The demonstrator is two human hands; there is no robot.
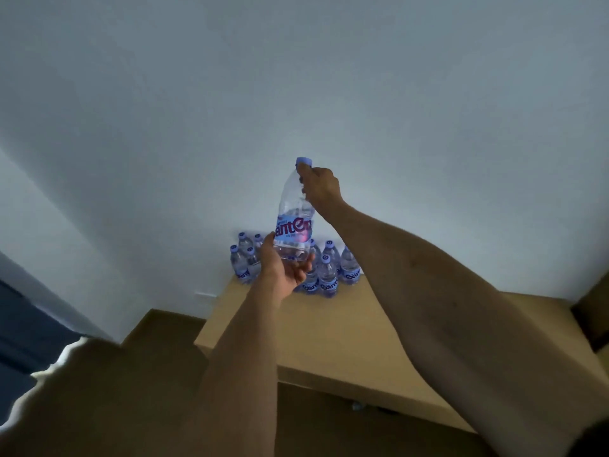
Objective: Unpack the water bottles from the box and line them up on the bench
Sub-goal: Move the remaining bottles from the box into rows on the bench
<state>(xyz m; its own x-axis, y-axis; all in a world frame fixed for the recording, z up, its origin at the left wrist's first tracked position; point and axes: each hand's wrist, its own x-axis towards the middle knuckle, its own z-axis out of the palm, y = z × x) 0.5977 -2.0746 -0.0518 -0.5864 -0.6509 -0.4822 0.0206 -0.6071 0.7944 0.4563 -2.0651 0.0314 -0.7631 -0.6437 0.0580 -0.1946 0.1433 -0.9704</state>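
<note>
Both hands hold one clear water bottle (294, 216): right hand (320, 186) pinches its purple-capped neck, left hand (284, 269) cups its bottom. More bottles (328, 275) stand at the bench (346, 331) far edge.

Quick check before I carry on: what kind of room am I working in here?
Probably a plain indoor room, perhaps a home or office corner. A light wooden bench stands against a bare white wall, with water bottles grouped at the wall end, and a floor of similar brown tone beside it.
</note>
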